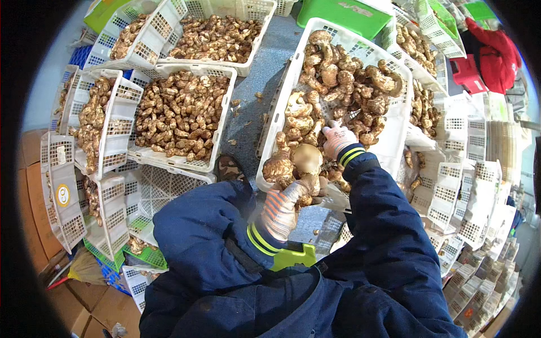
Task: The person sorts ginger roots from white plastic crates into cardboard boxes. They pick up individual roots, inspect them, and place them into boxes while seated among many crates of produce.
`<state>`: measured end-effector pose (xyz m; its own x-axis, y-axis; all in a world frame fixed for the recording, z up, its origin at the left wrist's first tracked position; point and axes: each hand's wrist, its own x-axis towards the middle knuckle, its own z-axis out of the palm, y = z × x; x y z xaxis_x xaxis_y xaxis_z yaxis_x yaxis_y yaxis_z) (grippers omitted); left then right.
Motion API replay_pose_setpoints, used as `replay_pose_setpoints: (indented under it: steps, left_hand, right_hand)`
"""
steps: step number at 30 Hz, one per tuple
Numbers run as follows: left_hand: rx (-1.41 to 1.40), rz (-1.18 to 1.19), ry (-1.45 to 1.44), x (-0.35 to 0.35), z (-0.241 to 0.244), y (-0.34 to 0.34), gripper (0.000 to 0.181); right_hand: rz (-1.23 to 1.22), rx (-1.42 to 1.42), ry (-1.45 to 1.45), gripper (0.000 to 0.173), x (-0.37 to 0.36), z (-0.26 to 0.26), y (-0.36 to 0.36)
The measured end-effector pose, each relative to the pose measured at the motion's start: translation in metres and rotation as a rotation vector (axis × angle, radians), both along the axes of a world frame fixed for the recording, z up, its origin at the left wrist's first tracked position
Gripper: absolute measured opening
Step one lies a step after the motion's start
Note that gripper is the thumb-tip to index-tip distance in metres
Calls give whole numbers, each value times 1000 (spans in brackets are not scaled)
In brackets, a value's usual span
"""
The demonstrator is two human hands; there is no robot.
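A white plastic crate [399, 114] of large brown mushrooms lies before me. My left hand [283, 207], in a striped knit glove, is closed around the stems of mushrooms at the crate's near edge; a pale round cap [307, 158] shows above the fingers. Exactly how many it holds I cannot tell. My right hand [339, 138], in a similar glove, reaches into the middle of the crate among the mushrooms [321, 80]. Its fingers touch the pile, but whether they grip a mushroom cannot be told.
Crates of smaller mushrooms [181, 114] stand to the left, some tilted on their sides. Stacked white crates [454, 190] line the right. A green bin [344, 17] is beyond the crate. At far right is a person in red [498, 59]. A broom [86, 266] lies lower left.
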<state>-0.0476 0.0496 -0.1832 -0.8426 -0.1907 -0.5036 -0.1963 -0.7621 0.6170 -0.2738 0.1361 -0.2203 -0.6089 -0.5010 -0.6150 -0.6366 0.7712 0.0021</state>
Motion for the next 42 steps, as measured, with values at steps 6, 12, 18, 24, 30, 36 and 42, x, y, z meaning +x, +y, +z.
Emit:
replay_pose_setpoints:
  steps: [6, 12, 18, 24, 30, 36, 42]
  left_hand:
    - [105, -21, -10, -19, 44, -8, 37]
    - [163, 82, 114, -19, 41, -19, 37]
    - [250, 184, 101, -35, 56, -28, 39]
    - [-26, 184, 5, -25, 47, -27, 27]
    - [-1344, -49, 22, -9, 54, -23, 59]
    - [-1248, -114, -89, 6, 25, -26, 52]
    - [-601, -61, -214, -13, 44, -25, 31]
  right_hand:
    - [-281, -594, -115, 34, -36, -45, 60]
    - [-840, -1155, -733, 16, -43, 42, 67]
    - [-586, -859, -241, 18, -56, 35, 99]
    - [-433, -579, -197, 50, -27, 30, 44]
    - [-115, -188, 139, 60, -19, 15, -19]
    - [-112, -256, 277, 44, -24, -16, -13]
    - [16, -786, 148, 46, -17, 49, 19]
